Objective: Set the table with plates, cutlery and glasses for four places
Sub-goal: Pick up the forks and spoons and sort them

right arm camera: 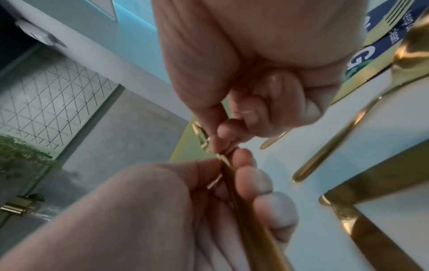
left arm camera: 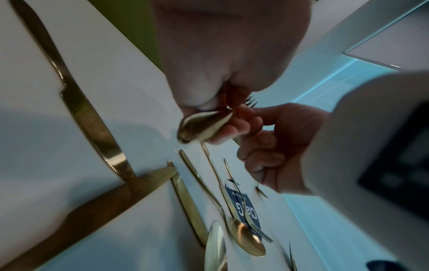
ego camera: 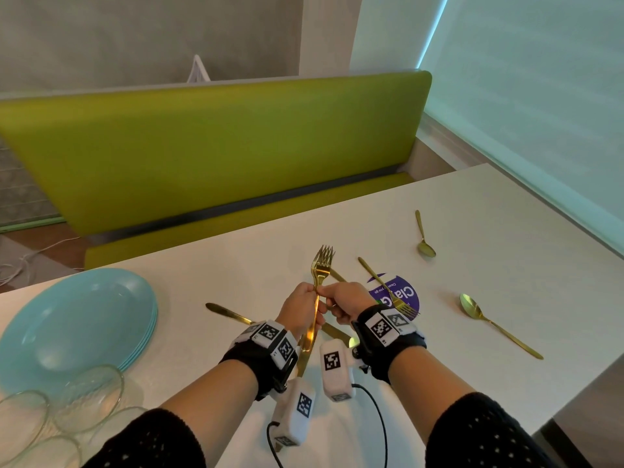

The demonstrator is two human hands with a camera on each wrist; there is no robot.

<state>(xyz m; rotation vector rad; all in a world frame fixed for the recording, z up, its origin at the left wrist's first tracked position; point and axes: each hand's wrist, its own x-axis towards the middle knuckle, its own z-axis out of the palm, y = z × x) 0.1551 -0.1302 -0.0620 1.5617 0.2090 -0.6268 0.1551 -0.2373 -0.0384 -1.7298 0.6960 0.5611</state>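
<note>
A small bunch of gold forks (ego camera: 320, 275) stands upright above the white table (ego camera: 472, 231), tines away from me. My left hand (ego camera: 311, 294) grips the handles in a fist; their ends (left arm camera: 204, 126) stick out below the palm. My right hand (ego camera: 327, 292) pinches one fork's neck (right arm camera: 220, 157) between thumb and forefinger, just above the left hand (right arm camera: 162, 210). A stack of teal plates (ego camera: 77, 319) lies at the left. Several clear glasses (ego camera: 87, 396) stand at the near left corner. Loose on the table lie a fork (ego camera: 388, 288), two spoons (ego camera: 423, 236) (ego camera: 496, 324) and knives (ego camera: 229, 312).
A round purple sticker (ego camera: 405, 295) is on the table under the loose fork. Crossed knives (left arm camera: 81, 113) and more spoons (left arm camera: 246, 236) lie beneath my hands. A green bench (ego camera: 216, 157) runs along the far table edge. A window blind (ego camera: 540, 96) is at the right.
</note>
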